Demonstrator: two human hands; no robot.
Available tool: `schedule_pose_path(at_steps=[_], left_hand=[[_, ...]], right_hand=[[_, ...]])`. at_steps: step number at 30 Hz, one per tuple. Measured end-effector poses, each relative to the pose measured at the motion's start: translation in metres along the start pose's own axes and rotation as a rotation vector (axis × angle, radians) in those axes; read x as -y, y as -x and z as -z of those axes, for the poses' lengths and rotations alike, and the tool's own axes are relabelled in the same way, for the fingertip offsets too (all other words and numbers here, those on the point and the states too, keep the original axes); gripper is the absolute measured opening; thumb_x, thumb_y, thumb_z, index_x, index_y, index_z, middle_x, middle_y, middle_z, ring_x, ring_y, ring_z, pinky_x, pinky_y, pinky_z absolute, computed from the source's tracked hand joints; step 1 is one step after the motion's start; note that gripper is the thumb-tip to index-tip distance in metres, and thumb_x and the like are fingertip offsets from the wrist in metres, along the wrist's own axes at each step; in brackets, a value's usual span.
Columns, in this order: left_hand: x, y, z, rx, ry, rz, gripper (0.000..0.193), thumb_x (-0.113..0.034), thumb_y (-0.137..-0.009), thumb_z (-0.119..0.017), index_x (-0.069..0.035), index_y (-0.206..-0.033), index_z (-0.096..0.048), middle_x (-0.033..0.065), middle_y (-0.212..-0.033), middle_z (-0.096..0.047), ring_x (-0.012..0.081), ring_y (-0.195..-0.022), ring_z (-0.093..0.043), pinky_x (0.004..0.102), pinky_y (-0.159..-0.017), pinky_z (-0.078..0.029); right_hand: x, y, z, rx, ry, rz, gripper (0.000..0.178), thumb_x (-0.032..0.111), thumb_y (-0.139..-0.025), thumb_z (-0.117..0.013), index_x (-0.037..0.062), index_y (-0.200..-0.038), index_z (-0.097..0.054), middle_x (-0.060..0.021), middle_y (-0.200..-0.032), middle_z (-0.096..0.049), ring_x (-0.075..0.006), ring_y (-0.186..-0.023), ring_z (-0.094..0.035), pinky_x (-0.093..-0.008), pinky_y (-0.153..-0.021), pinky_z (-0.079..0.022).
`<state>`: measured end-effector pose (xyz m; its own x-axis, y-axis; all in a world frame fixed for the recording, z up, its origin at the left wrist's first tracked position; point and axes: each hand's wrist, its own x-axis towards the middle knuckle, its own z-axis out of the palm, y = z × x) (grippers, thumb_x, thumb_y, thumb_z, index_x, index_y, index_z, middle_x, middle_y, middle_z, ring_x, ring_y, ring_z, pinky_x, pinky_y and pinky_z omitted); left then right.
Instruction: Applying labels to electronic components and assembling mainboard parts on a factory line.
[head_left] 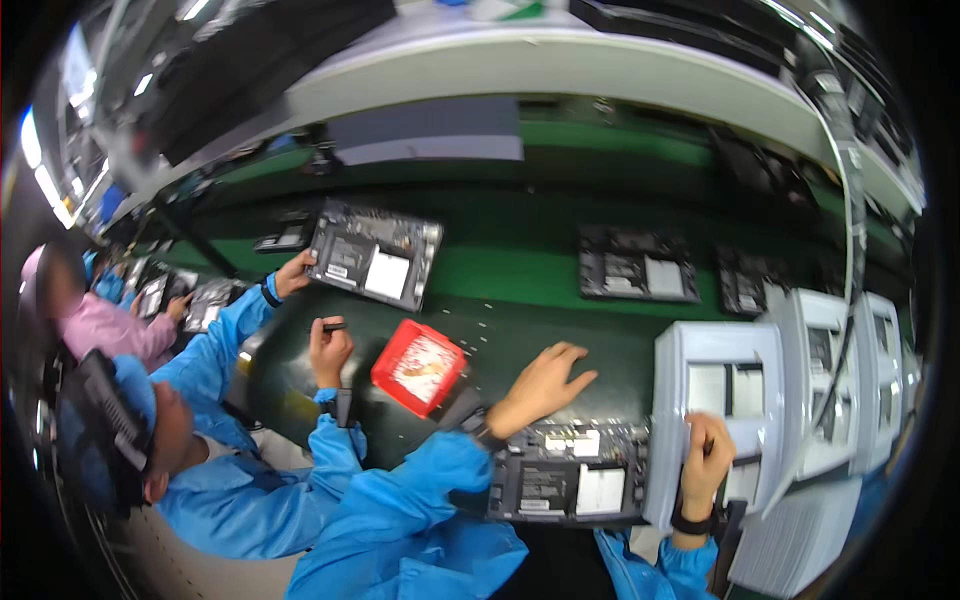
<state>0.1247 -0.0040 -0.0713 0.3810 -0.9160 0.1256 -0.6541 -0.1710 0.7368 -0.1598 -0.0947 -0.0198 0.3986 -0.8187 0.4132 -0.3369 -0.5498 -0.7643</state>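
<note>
My left hand [545, 385] reaches over the bench with its fingers stretched out and nothing in it. Just below it, close to my body, lies an opened device chassis [545, 480] with a bare circuit board, a black battery-like block and a white rectangle. My right hand [708, 455] is closed, fingers curled inward, in front of a stack of white plastic trays [672, 400]. Whether anything sits between those fingers I cannot make out. Beyond my left wrist stands a red bin [385, 370] with small pale bits inside.
At my left a co-worker in blue holds a similar chassis [345, 250] and a small dark item [335, 327]. More chassis [640, 265] lie on the green strip [500, 262] at the back. Further tray stacks [845, 455] and a hanging cable [850, 230] are at the right.
</note>
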Motion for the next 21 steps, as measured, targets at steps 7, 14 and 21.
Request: schedule_pose_path(at_steps=[7,14,21], left_hand=[[0.053,-0.133,-0.031,-0.294,-0.322,-0.004,0.103,-0.047,-0.076,-0.083,-0.004,-0.154,-0.032,0.0374,-0.140,-0.043,0.0524,-0.132,-0.041,0.0541,-0.111,-0.037],[0.064,-0.155,-0.059,-0.326,0.061,-0.097,0.075,-0.023,-0.084,-0.080,-0.008,-0.149,-0.045,0.0318,-0.154,-0.035,0.0470,-0.132,-0.047,0.0465,-0.112,-0.041],[0.042,-0.187,-0.058,-0.283,0.789,0.408,0.078,-0.031,-0.092,-0.072,0.001,-0.150,-0.031,0.0151,-0.108,-0.063,0.0265,-0.083,-0.066,0.0368,-0.067,-0.058]], right_hand=[[0.004,0.000,0.001,0.111,0.023,0.051,0.017,0.003,-0.095,-0.059,-0.0082,-0.085,-0.066,-0.0168,-0.084,-0.068,-0.0259,-0.077,-0.065,-0.0335,-0.070,-0.050],[-0.011,0.001,-0.002,0.117,0.022,-0.002,0.018,0.004,-0.096,-0.057,-0.0088,-0.084,-0.063,-0.0149,-0.084,-0.067,-0.0215,-0.076,-0.062,-0.0320,-0.071,-0.047],[-0.016,-0.009,-0.012,0.119,0.035,-0.062,0.022,0.007,-0.099,-0.055,-0.0075,-0.086,-0.063,-0.0116,-0.083,-0.066,-0.0168,-0.077,-0.059,-0.0298,-0.071,-0.045]])
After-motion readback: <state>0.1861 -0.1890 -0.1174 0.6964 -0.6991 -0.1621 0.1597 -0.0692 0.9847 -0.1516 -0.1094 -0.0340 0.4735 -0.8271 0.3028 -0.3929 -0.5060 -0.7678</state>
